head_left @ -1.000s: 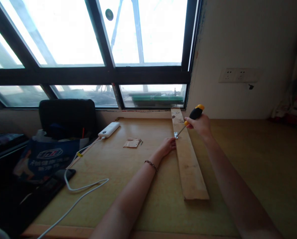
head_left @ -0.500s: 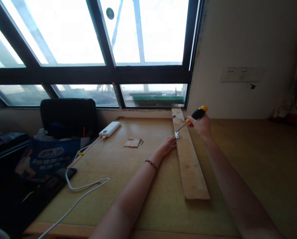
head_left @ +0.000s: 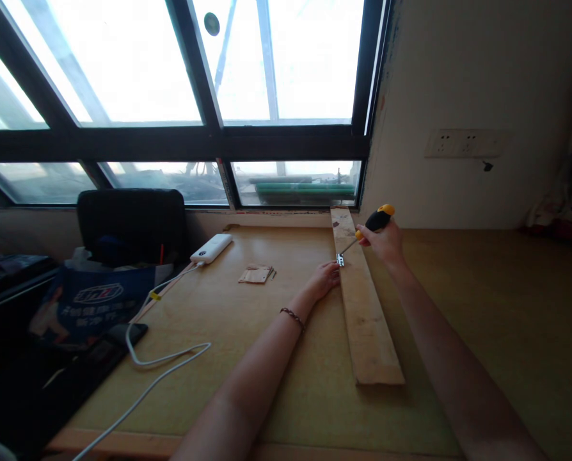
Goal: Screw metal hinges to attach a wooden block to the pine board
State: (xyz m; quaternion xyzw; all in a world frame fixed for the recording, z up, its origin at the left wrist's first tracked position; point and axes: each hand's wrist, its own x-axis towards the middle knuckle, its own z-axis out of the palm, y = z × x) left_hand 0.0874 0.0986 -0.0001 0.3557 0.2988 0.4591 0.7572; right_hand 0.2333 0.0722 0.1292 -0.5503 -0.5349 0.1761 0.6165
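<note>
- Screwdriver [head_left: 370, 226] sits clenched in our right hand [head_left: 384, 242], its tip on the small metal hinge [head_left: 339, 259] just right of frame centre.
- Our left hand [head_left: 323, 280] has its fingers pressed against the plank [head_left: 364, 307] edge beside that hinge, grasping nothing.
- We should keep the shaft in line with the screw and bear down steadily, as we judge it.

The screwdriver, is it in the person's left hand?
No, the right hand grips the screwdriver, its tip at the small metal hinge on the wooden plank, while the left hand rests beside the hinge.

Screwdriver [head_left: 368, 229] tip on hinge [head_left: 339, 259] — plank [head_left: 364, 307] flat.
</note>
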